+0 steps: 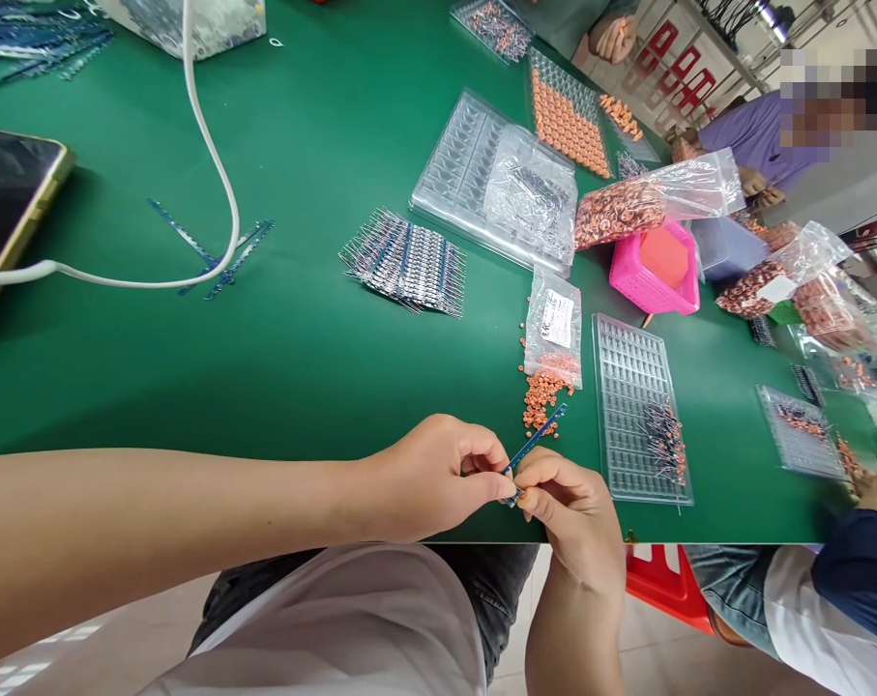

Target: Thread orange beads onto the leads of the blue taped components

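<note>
Between thumb and forefinger, my left hand (453, 478) pinches a narrow blue circuit-board strip (536, 440) at the table's near edge. The strip's far end slants up and right. My right hand (572, 503) meets it there, thumb and forefinger closed on a tiny orange piece, mostly hidden by the fingertips. Just beyond the hands lies a scatter of small orange rings (541, 398), spilling from a labelled clear bag (554, 333). Right of them, a clear compartment tray (630, 387) holds a heap of wired orange parts (665, 440).
Farther off lie a fanned stack of strips (413, 261), a large clear tray (456, 179), a bag of copper-coloured parts (619, 213) and a pink basket (656, 290). Left are a white cable (217, 159) and a phone (17, 193). Other people sit at the table's far and right sides.
</note>
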Demonstrator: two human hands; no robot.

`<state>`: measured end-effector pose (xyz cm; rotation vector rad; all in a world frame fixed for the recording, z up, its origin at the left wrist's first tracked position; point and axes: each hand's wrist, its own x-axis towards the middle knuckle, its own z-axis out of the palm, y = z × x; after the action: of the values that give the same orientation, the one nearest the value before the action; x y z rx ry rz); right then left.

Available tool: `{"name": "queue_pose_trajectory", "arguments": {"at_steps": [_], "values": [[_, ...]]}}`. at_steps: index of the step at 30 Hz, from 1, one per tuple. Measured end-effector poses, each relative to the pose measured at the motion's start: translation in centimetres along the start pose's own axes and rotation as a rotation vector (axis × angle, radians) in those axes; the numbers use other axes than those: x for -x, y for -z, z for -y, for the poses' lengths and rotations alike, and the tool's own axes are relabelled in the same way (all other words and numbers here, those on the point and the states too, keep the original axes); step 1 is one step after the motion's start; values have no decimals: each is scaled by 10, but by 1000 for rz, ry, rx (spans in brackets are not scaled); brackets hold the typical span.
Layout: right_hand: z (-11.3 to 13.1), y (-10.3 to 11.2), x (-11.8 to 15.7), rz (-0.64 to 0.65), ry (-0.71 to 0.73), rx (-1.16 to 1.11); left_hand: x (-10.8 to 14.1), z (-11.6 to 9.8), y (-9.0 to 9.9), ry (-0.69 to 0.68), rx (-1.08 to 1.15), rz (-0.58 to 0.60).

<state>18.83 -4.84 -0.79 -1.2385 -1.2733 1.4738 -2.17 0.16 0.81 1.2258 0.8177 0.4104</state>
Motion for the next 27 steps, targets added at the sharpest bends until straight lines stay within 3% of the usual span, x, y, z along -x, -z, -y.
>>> {"name": "queue_pose_trajectory", "arguments": {"at_steps": [21,27], "values": [[2,-5,0,-44,25,21,2,0,-3,-44,-59,-49],[-6,-4,0,-77,87,-1,0,-4,-2,13,71,-59]]}}
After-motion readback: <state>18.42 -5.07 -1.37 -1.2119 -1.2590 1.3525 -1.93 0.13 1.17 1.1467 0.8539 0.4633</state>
